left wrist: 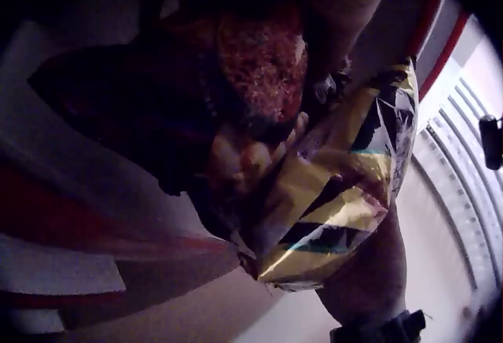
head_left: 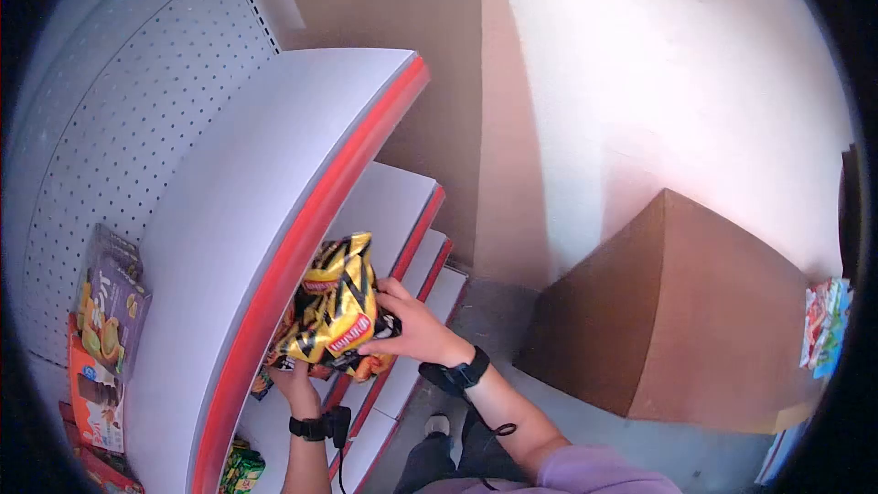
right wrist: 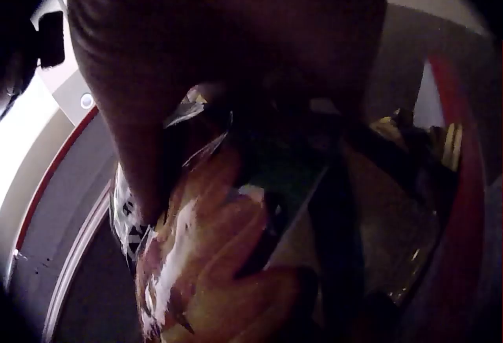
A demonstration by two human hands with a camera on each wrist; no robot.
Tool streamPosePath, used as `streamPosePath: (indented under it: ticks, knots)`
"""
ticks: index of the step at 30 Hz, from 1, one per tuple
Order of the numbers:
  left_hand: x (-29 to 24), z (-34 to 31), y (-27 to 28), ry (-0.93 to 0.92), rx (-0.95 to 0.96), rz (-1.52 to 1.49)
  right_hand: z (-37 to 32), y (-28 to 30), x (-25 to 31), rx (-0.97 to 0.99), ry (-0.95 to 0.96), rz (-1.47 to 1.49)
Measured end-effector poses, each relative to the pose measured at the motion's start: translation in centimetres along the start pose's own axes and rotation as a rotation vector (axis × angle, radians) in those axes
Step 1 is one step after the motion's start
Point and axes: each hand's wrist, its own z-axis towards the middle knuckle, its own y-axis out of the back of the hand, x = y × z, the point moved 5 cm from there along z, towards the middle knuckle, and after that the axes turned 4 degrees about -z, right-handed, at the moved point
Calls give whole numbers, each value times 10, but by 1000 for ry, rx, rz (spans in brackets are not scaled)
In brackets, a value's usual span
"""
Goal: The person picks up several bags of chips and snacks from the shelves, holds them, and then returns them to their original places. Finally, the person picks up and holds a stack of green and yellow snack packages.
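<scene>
Both hands hold crinkled black-and-gold snack bags (head_left: 334,306) with a red label, in front of the shelf's red edge. My right hand (head_left: 413,325) grips their right side, thumb on the front and fingers behind. From below, my left hand (head_left: 297,389) holds the lower left part, its fingertips hidden by the bags. The left wrist view shows a dark bag (left wrist: 263,60) with a picture of browned food, pressed beside a gold-striped bag (left wrist: 338,193). In the right wrist view, a food picture on a bag (right wrist: 212,241) lies beneath the dark, shadowed right hand (right wrist: 236,28).
A white shelf (head_left: 265,146) with a red front strip stands at the left, with lower shelves (head_left: 393,206) beneath. Purple (head_left: 114,311) and orange snack packs (head_left: 96,402) sit on it. Green packs (head_left: 242,467) lie lower down. A large brown box (head_left: 677,320) stands at the right.
</scene>
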Motion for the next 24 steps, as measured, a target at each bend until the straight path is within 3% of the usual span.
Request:
streamPosePath:
  ticks: [3, 7, 9, 11, 13, 14, 16, 24]
  knots:
    - [-23, -26, -8, -28, 130, 57, -35, 4, 21, -23, -59, -77]
    - [17, -43, 16, 193, 402, -41, -90, 5, 51, -106, -142, -128]
    - [7, -66, 11, 178, 423, -115, -126, 5, 66, -150, -217, -186]
    - [-10, -91, 1, 169, 562, -158, -161, 13, 99, -223, -228, -253]
    - [-5, -104, 4, 94, 751, 153, -200, 20, 127, -298, -236, -342]
    - [-5, -116, 4, 108, 769, 21, -217, 22, 141, -346, -259, -347]
    - [-6, -149, -26, 178, 874, -141, -244, 36, 188, -418, -345, -356]
    - [-46, -362, -155, 639, 1527, -341, -376, 82, 321, -798, -361, -612]
